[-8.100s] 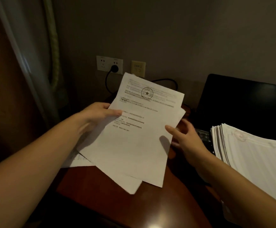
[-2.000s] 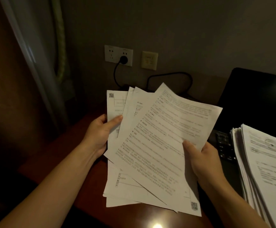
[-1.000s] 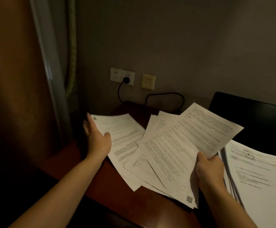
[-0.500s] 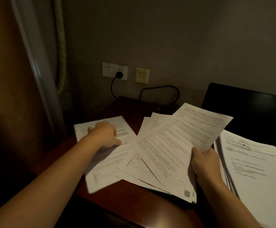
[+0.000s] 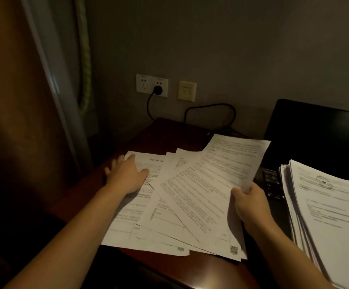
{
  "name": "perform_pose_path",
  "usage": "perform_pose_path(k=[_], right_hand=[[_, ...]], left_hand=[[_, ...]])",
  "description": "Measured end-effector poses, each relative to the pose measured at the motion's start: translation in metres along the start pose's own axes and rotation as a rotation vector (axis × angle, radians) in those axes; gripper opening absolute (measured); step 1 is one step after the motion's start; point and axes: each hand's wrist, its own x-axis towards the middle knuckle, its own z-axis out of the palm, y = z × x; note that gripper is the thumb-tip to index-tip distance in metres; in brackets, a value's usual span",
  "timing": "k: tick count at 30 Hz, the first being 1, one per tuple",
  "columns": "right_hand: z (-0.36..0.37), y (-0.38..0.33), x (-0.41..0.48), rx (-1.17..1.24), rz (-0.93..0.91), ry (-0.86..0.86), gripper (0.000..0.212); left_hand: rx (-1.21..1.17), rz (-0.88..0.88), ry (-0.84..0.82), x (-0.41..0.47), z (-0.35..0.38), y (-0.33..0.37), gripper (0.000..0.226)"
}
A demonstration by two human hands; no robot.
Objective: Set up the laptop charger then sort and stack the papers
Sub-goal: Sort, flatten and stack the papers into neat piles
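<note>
Head view: sorting loose sheets, left of laptop

Nearest, the right hand (image 5: pixel 250 205) pinches the right edge of a fan of sheets (image 5: pixel 200 195), thumb on top, fingers curled under. The fan spreads over the desk (image 5: pixel 169 132) just left of the laptop (image 5: pixel 315 132). Further left of the laptop, the left hand (image 5: pixel 127 176) has its fingers straight and spread, pressing flat on a single sheet (image 5: pixel 125 228) that lies on the desk, partly under the fan. On the laptop's keyboard sits a tall stack (image 5: pixel 325 215). Behind, left of the laptop screen, the charger cable (image 5: pixel 211 106) loops up to a plug in the wall socket (image 5: pixel 152 86). The cable's laptop end is too dark to see, probably connected.

Step judged: dealing sheets off the fan onto the flat sheet. To do it well:
- Pinch the fan firmly so it doesn't slide apart.
- Take one sheet only with the left hand.
- Square its edges to the flat sheet before letting go, then press down.
- Lift the fan rather than drag it across, or the sheet below will skew.
</note>
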Motion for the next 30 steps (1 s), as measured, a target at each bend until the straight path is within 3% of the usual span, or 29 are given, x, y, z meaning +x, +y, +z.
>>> perform_pose_path(k=[2,4,7,11,15,20,25,30], right_hand=[[0.003,-0.001,-0.003,0.001,0.056,-0.051,0.023],[0.006,-0.004,-0.005,0.031,0.106,-0.110,0.024],[0.011,-0.008,-0.008,0.032,0.122,-0.161,0.025],[0.016,-0.012,-0.010,0.037,0.137,-0.169,0.027],[0.016,-0.013,-0.013,0.051,0.125,-0.168,0.029],[0.016,-0.011,-0.012,0.092,0.125,-0.143,0.027],[0.017,-0.006,-0.014,0.095,0.122,-0.170,0.028],[0.014,-0.008,-0.016,0.181,0.009,-0.195,0.033]], left_hand=[[-0.139,-0.002,-0.025,-0.009,0.000,-0.001,0.070],[-0.434,-0.023,-0.001,-0.013,-0.006,0.002,0.067],[-0.795,-0.171,0.005,-0.009,-0.025,0.000,0.082],[-1.098,-0.295,-0.157,-0.011,-0.043,0.004,0.075],[-1.036,-0.265,-0.196,-0.013,-0.041,0.006,0.063],[-0.948,-0.258,-0.308,-0.025,-0.045,0.009,0.010],[-0.878,-0.122,-0.407,-0.032,-0.039,0.008,0.018],[-1.170,-0.034,-0.333,-0.038,-0.037,0.015,0.024]])
